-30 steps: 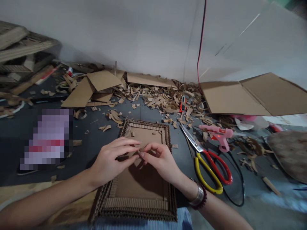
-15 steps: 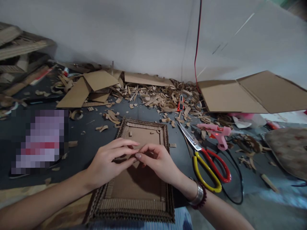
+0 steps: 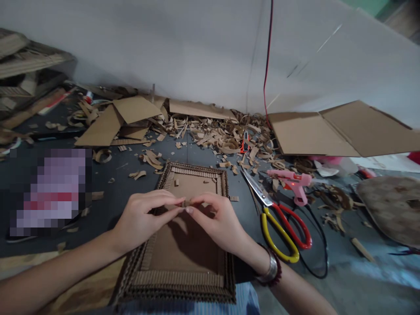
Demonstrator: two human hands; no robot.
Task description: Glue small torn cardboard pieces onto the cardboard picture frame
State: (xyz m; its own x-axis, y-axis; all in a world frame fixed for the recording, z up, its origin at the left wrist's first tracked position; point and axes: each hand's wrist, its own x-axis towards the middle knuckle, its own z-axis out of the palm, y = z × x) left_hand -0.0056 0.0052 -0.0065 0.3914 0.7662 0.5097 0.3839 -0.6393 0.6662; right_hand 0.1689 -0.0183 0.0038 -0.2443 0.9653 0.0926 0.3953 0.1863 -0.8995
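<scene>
A brown corrugated-cardboard frame (image 3: 183, 273) lies on my lap and the dark floor, its raised ribbed border around a flat panel. Both hands hover over its middle. My left hand (image 3: 141, 218) and my right hand (image 3: 218, 223) meet fingertip to fingertip, pinching a small cardboard piece (image 3: 186, 203) between them. A few tiny cardboard bits lie on the panel near its far edge. A metal and bead bracelet (image 3: 271, 271) is on my right wrist.
Yellow-and-red scissors (image 3: 278, 223) lie just right of the frame, a pink glue gun (image 3: 293, 183) with a black cord behind them. Cardboard scraps (image 3: 226, 135) pile along the wall. Flat cardboard sheets (image 3: 331, 131) are at the right, folded ones (image 3: 121, 118) at the left.
The fingertips of both hands have drawn closer together on the small piece, and it now shows between them. The view has shifted slightly.
</scene>
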